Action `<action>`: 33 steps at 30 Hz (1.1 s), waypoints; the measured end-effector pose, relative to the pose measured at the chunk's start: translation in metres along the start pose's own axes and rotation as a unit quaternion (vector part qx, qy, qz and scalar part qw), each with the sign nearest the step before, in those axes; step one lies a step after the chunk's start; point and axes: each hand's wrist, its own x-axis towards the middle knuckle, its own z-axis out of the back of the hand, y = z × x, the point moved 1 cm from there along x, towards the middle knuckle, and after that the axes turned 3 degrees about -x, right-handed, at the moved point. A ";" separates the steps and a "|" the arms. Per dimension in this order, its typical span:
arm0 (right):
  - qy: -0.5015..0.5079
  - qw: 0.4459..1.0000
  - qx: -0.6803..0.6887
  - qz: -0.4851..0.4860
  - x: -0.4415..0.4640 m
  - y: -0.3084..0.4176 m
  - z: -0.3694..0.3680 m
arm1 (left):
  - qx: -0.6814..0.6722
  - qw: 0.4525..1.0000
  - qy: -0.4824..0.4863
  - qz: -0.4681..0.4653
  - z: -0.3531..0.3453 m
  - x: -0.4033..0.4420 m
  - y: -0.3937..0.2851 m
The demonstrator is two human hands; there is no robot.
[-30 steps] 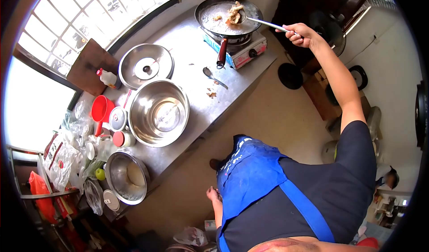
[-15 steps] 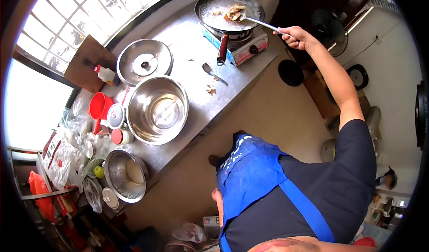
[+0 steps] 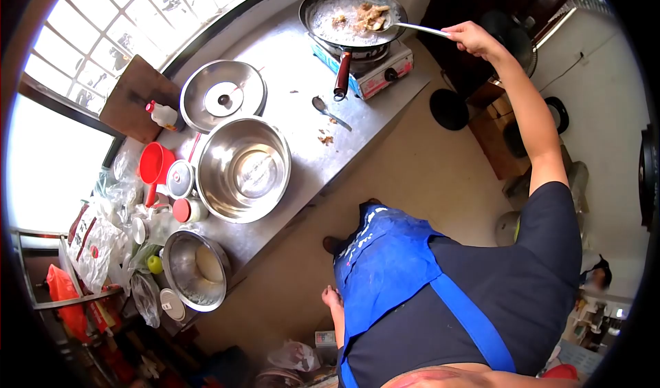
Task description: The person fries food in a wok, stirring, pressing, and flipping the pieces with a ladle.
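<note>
Browned food pieces (image 3: 370,18) are gathered at the ladle (image 3: 390,24) in the wok (image 3: 313,31). The ladle handle (image 3: 423,29) is clasped by the right hand (image 3: 476,40); the grip of the left hand (image 3: 331,296) cannot be determined. A level ladle is advised against spillage.

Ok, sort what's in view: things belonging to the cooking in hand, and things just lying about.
In use:
- ladle, in the right hand
- food pieces
- pan
- stove

Apparently lying about:
- small spoon
- large steel bowl
- red dipper
- brown board
</note>
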 end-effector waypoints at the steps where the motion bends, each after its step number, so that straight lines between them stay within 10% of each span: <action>1: -0.011 1.000 -0.015 0.012 -0.002 0.002 0.005 | 0.003 1.000 0.021 -0.009 0.000 -0.001 0.001; 11: -0.101 0.975 -0.132 0.148 0.024 0.017 0.005 | 0.046 0.995 -0.030 -0.079 -0.006 0.002 0.016; 18: 0.033 0.977 -0.210 -0.037 0.030 0.066 0.020 | 0.081 0.991 -0.033 -0.101 0.005 0.032 0.047; 33: 0.126 0.970 0.165 -0.124 0.061 0.027 -0.063 | 0.008 0.997 -0.056 -0.060 -0.011 0.004 0.034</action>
